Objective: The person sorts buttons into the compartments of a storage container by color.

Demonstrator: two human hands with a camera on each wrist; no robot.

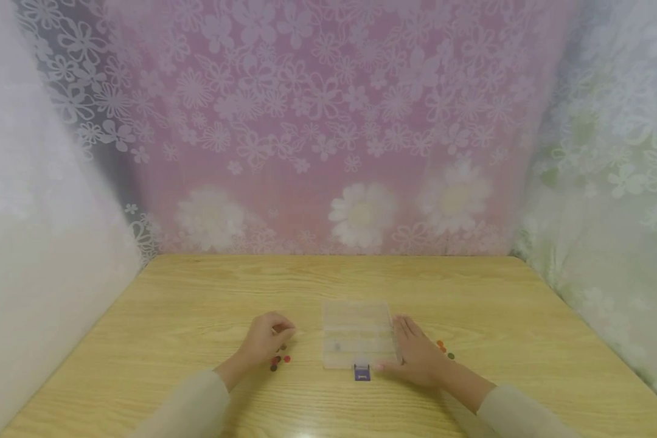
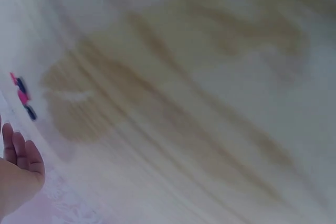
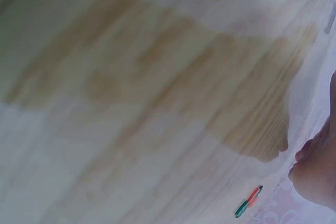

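A clear plastic compartment box (image 1: 356, 328) with a purple latch (image 1: 362, 372) lies on the table. One small dark round piece (image 1: 337, 347) shows in its front left part. My right hand (image 1: 416, 353) rests along the box's right side, fingers extended and thumb at the front edge near the latch. To the left of the box, apart from it, is my left hand (image 1: 265, 337), its fingers bent toward the thumb. Whether a small piece is between those fingertips cannot be made out. Several small red and dark round pieces (image 1: 287, 359) lie just beneath this hand.
Beyond my right hand, a few small orange and green round pieces (image 1: 451, 356) lie on the wood-grain table (image 1: 224, 280). Flower-patterned curtains (image 1: 328, 121) hang behind the table and along both sides.
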